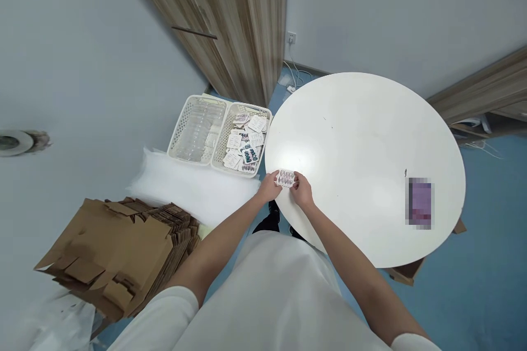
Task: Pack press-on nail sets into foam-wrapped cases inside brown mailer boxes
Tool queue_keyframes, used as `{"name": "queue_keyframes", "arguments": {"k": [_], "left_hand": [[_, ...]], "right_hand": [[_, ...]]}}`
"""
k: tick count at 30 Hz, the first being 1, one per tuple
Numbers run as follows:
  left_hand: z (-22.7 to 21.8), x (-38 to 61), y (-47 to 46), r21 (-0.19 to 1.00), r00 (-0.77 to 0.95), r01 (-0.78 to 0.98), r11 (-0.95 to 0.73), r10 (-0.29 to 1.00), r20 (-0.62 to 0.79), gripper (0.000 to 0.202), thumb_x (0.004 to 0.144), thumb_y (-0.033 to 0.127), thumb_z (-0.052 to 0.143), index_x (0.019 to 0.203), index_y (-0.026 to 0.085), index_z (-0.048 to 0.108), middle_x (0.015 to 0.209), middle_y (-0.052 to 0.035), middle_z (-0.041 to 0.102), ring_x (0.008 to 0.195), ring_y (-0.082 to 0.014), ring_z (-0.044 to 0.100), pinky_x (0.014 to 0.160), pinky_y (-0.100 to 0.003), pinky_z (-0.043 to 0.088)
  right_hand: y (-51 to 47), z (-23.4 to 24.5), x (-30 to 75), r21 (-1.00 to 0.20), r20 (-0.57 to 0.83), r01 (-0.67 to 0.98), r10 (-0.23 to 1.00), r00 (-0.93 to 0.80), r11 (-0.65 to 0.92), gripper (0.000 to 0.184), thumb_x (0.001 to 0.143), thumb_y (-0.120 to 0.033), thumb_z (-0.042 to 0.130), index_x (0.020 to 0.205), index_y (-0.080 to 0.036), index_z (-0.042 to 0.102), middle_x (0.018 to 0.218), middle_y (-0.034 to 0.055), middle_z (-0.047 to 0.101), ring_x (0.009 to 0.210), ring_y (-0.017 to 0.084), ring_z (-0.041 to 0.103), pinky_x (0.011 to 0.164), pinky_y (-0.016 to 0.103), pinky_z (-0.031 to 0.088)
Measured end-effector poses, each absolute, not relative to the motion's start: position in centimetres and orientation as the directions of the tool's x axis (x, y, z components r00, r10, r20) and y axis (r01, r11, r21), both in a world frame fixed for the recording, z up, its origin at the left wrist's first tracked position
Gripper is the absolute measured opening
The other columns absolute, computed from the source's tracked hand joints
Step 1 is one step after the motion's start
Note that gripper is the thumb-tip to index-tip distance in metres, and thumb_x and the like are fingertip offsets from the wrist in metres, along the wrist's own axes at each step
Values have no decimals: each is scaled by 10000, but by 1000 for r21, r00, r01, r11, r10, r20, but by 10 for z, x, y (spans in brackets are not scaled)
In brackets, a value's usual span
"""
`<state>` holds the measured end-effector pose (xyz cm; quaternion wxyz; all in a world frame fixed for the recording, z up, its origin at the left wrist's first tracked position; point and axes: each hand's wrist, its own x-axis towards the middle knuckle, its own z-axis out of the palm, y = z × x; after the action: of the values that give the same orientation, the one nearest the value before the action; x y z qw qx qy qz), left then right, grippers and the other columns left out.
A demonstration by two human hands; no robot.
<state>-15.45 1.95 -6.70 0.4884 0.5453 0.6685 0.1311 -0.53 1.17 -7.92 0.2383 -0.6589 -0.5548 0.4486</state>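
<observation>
A small white pack (285,177) with rows of shiny pinkish ovals, resembling press-on nails, is held level over the near left edge of the round table. My left hand (269,186) grips its left side between thumb and fingers. At the right side, my right hand (302,189) pinches the same pack. Just beyond my left hand, a white basket (218,164) contains many similar packs and printed cards, some with teal ovals (250,154) showing. Part of each hand's grip is hidden behind the pack.
Another white basket (169,148) holds clear plastic pieces. White sheet material (206,189) lies below the baskets, and flattened brown cardboard boxes (123,252) are stacked at left. On the white table (362,137) is a blurred purple item (420,202). A wood-grain cabinet (230,27) stands behind.
</observation>
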Motion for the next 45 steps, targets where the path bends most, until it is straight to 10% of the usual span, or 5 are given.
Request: {"name": "queue_keyframes", "arguments": {"k": [26,45], "left_hand": [[-71,-162,32,824,56,364,435,872,-486,656,680,95,537,1288,148,299,1276,-129,410,1140,-208,435,956,-334,344],[-69,-161,39,832,55,384,401,890,-454,646,680,96,529,1285,144,309,1281,-122,417,1144,-217,436,953,-333,343]], "right_hand": [[27,-74,-24,-837,-420,343,902,101,-428,597,620,-133,504,1201,-208,387,1095,65,525,933,158,522,831,335,448],[34,-75,-21,-840,-416,363,908,47,-403,633,620,-157,528,1225,-225,354,1149,63,494,979,168,501,838,340,446]]}}
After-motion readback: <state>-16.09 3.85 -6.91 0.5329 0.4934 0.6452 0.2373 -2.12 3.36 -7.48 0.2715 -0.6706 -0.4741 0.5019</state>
